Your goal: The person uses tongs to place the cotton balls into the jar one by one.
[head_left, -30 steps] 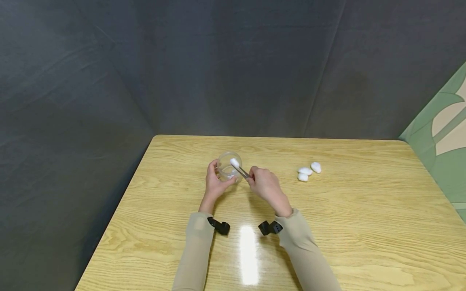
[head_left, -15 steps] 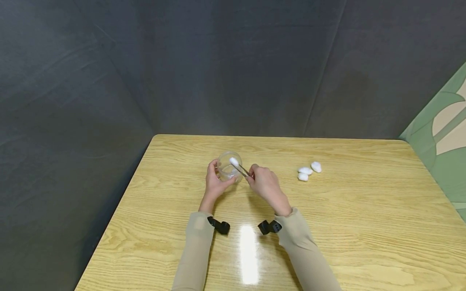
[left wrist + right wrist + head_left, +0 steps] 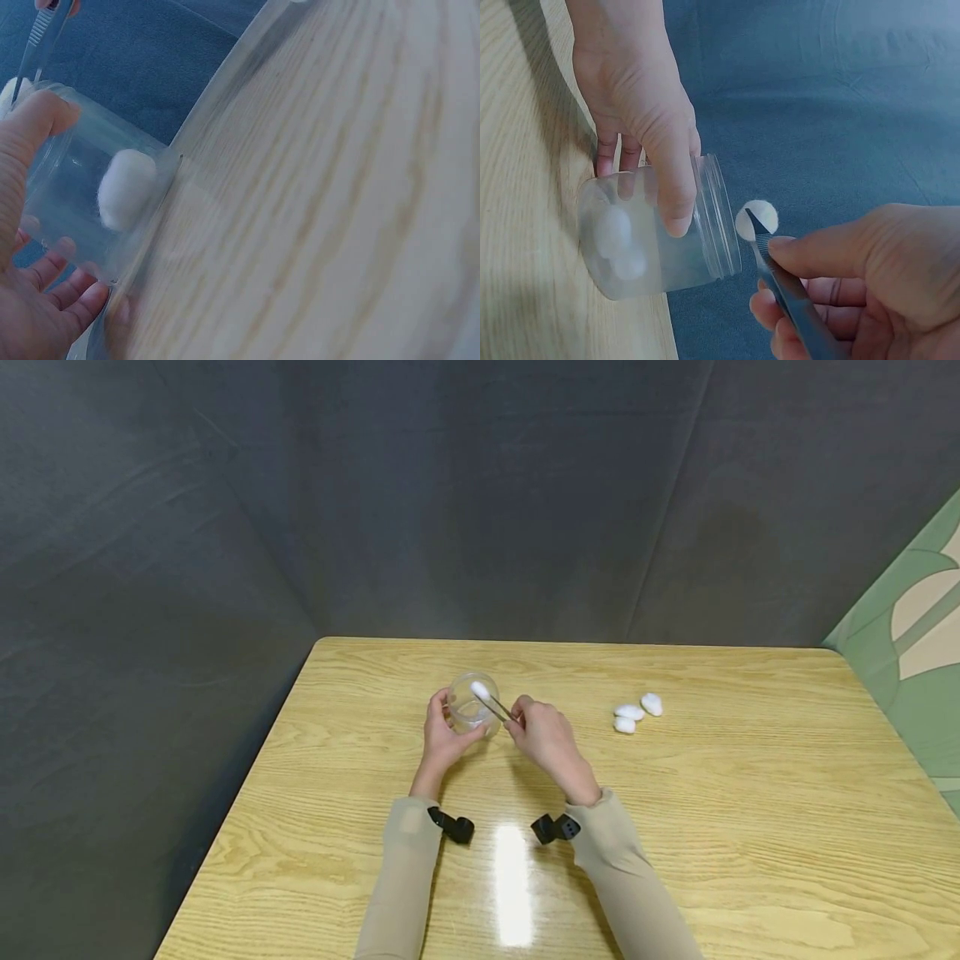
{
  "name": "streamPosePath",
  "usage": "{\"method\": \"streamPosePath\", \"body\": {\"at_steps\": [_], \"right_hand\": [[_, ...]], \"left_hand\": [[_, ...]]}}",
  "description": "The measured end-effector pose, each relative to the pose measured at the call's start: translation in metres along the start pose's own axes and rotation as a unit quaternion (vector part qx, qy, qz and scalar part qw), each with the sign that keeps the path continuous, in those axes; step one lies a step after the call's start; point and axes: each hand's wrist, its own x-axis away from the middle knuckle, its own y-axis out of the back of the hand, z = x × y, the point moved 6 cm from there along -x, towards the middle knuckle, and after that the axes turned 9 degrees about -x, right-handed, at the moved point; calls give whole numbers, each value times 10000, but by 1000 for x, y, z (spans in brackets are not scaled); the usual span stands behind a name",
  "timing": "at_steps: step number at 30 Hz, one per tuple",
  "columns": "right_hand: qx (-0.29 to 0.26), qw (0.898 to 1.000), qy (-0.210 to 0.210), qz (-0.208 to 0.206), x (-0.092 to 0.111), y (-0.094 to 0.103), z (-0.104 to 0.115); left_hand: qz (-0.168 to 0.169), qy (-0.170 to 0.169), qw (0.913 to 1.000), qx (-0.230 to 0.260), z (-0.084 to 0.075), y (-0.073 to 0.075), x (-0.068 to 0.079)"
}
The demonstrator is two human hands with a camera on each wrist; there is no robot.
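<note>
My left hand [image 3: 442, 739] grips a clear plastic jar [image 3: 671, 262] round its side, thumb on the near wall and fingers on the far one. The jar stands upright on the table, its mouth uncovered. White cotton balls [image 3: 613, 229] lie at its bottom; the left wrist view shows one such cotton ball [image 3: 127, 189] through the wall. Between thumb and fingers my right hand [image 3: 546, 739] pinches metal tweezers [image 3: 787, 292]. At their tips is another cotton ball [image 3: 763, 208], just above the jar's rim [image 3: 724, 217]. In the head view this cotton ball [image 3: 480, 691] overlaps the jar's mouth.
Three loose cotton balls [image 3: 628, 713] lie together on the wooden table [image 3: 750, 777], right of the hands. A dark cloth [image 3: 487, 527] hangs behind the table's back edge. Black wrist cameras [image 3: 453, 827] sit at both cuffs.
The tweezers' prongs have spread a little apart, and the cotton ball at their tips has shifted slightly up and left in the head view. The left hand and the jar stay in place.
</note>
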Motion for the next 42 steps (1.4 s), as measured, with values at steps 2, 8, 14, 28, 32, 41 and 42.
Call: {"method": "streamPosePath", "body": {"at_steps": [2,8,14,28,32,41,42], "right_hand": [[-34,10000,14,-33,-1,0,0],[-107,9999,-7,-55,-2,-1,-1],[-230,9995,116,-163,-2,-2,-1],[-273,9968,493,-574,-4,0,2],[-189,9954,633,-695,-4,1,3],[-328,9947,631,-748,-3,1,0],[-392,9948,595,-725,-3,1,-1]], "left_hand": [[-6,20,10000,-2,0,0,0],[-6,30,10000,41,1,0,0],[-11,-35,9999,142,2,0,1],[0,-38,10000,-7,0,0,2],[10,-61,10000,57,0,0,2],[27,-95,9999,101,1,1,1],[26,-101,9999,94,1,1,1]]}}
